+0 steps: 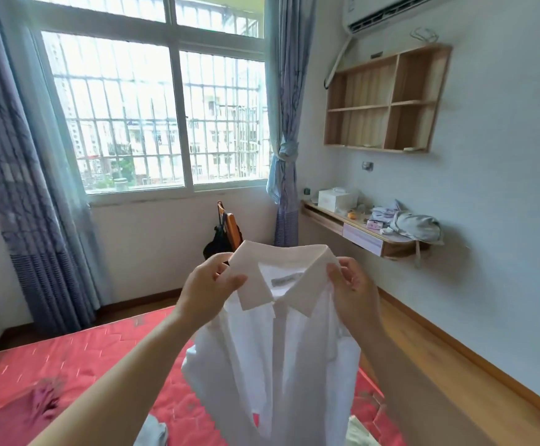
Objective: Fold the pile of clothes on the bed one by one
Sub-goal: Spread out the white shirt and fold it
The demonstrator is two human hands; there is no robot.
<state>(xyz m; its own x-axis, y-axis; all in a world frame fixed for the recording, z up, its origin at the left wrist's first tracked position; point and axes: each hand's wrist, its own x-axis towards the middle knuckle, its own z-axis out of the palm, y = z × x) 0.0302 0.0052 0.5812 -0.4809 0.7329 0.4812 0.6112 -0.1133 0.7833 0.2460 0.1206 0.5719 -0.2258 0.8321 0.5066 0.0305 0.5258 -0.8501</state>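
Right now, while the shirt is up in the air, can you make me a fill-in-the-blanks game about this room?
1. The left hand and right hand hold up a shirt that is ____ in colour.
2. Both hands grip the shirt by its ____.
3. The bed below the shirt has a ____ cover.
4. The wooden shelf hangs on the wall to the ____ of the window.

Missing words: white; collar; red; right.

Shirt [275, 349]: plain white. Bed [107, 346]: red, quilted with pale stitch marks. Curtains [14, 156]: blue-grey, branch print (banded darker at the hem). Wall shelf [387, 101]: light wood. Garment [42, 405] on bed: maroon.
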